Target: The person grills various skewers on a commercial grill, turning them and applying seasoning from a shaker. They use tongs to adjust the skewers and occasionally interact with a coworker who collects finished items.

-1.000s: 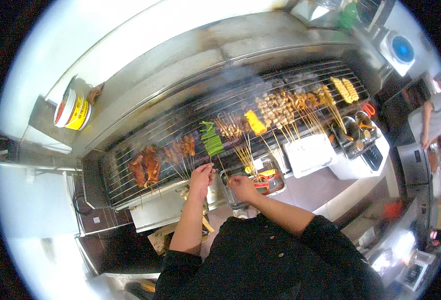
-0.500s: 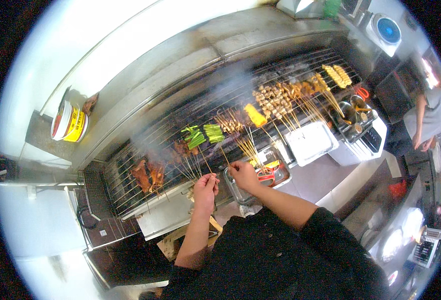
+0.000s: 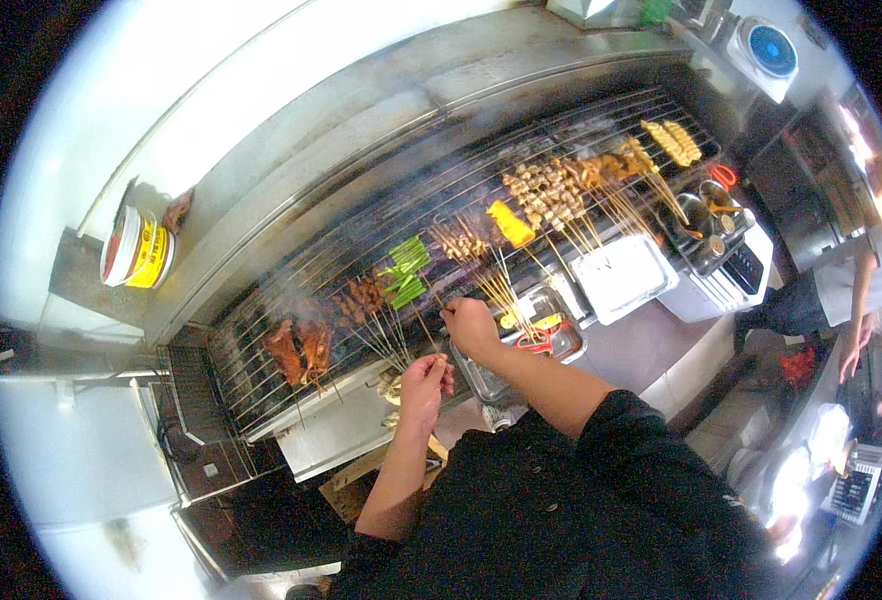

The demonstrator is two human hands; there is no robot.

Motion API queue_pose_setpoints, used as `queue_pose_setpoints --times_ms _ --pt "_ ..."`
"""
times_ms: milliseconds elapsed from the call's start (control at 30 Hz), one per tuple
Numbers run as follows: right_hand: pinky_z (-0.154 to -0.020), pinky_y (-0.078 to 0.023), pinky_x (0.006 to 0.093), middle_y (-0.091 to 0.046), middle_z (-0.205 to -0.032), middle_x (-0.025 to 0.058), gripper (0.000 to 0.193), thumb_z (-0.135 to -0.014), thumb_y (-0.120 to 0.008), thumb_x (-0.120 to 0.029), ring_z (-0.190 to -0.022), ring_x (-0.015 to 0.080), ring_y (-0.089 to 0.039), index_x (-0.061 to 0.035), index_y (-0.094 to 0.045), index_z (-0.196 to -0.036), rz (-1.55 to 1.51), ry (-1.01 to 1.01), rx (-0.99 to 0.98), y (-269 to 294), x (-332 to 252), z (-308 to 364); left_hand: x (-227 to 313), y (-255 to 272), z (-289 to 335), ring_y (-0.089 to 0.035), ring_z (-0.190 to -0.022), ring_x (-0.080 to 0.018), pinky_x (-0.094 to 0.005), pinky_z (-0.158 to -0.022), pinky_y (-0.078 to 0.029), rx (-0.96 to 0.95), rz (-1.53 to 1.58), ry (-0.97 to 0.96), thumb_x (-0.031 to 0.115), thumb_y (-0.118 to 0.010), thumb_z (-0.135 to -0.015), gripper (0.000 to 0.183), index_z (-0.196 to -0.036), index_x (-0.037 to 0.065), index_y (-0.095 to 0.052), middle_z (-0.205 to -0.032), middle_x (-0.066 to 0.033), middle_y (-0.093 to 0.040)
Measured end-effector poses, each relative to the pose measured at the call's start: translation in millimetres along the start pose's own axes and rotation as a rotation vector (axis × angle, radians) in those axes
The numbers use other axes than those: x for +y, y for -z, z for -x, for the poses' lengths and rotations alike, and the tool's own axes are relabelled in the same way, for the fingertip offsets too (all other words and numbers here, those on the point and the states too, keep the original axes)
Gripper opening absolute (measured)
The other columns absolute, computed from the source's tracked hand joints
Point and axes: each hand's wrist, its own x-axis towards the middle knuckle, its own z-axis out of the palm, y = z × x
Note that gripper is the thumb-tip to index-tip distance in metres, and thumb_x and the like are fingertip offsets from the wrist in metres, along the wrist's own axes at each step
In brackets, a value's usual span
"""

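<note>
Two skewers of green vegetable pieces (image 3: 406,272) lie close together on the long charcoal grill (image 3: 451,190). My left hand (image 3: 425,388) is closed, pinching the lower end of one thin stick. Just above and to the right, my right hand (image 3: 472,328) pinches the other stick, its fingers closed. Left of the greens sit small browned meat skewers (image 3: 353,302), their metal sticks fanned toward me. To the right are narrow meat skewers (image 3: 458,240) and a yellow skewered piece (image 3: 510,224).
Large browned pieces (image 3: 298,350) cook at the left end, cubed meat skewers (image 3: 544,194) farther right. A metal tray (image 3: 573,350) and a white tray (image 3: 623,280) stand along the front. Sauce pots (image 3: 696,218) are at right; a person (image 3: 866,285) stands beyond. A bucket (image 3: 139,247) sits at left.
The two green skewers, apart before, now lie together. My right hand has moved up and slightly left, my left hand slightly down and right. The person at right has shifted.
</note>
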Motion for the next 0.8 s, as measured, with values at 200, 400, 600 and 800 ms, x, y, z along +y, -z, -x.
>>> queue_pose_setpoints --times_ms 200,400,600,800 --pt "-0.073 -0.054 0.0473 -0.069 -0.088 0.0234 0.024 -0.087 -0.07 -0.023 -0.083 0.0412 -0.067 0.0009 -0.071 -0.091 -0.002 -0.044 0.0 25.1 9.3 19.0 -4.6 -22.0 -14.9 -0.055 -0.065 -0.0117 -0.0276 -0.059 -0.05 -0.036 0.008 -0.01 0.017 -0.056 -0.103 0.019 -0.104 -0.001 -0.062 -0.082 -0.0042 -0.062" --pt "-0.079 -0.053 0.045 -0.07 -0.096 0.018 0.023 -0.085 -0.071 -0.02 -0.089 0.0379 -0.067 -0.0019 -0.071 -0.1 -0.015 0.024 0.172 57.1 26.9 42.8 -19.7 -34.3 -36.9 -0.056 -0.066 -0.0125 -0.0281 -0.059 -0.051 -0.016 -0.129 0.083 0.017 -0.056 -0.103 0.019 -0.104 -0.001 -0.062 -0.083 -0.0041 -0.062" --pt "-0.095 -0.046 0.0467 -0.058 -0.117 0.0201 0.043 -0.084 -0.072 -0.021 -0.113 0.0391 -0.054 -0.0019 -0.061 -0.12 0.205 -0.004 0.263 79.6 36.5 45.9 -33.0 -42.8 -46.1 -0.06 -0.068 -0.0143 -0.0303 -0.056 -0.052 0.007 -0.079 0.063 0.015 -0.059 -0.101 0.017 -0.107 -0.001 -0.061 -0.085 -0.0062 -0.064" --pt "-0.097 -0.048 0.0486 -0.056 -0.124 0.0255 0.066 -0.082 -0.073 -0.027 -0.116 0.0411 -0.056 0.0006 -0.045 -0.134 0.302 -0.232 0.133 74.6 42.6 32.1 -43.0 -47.1 -57.4 -0.061 -0.069 -0.0159 -0.0335 -0.061 -0.058 -0.007 -0.059 0.074 0.016 -0.058 -0.102 0.018 -0.106 -0.001 -0.06 -0.087 -0.0075 -0.063"
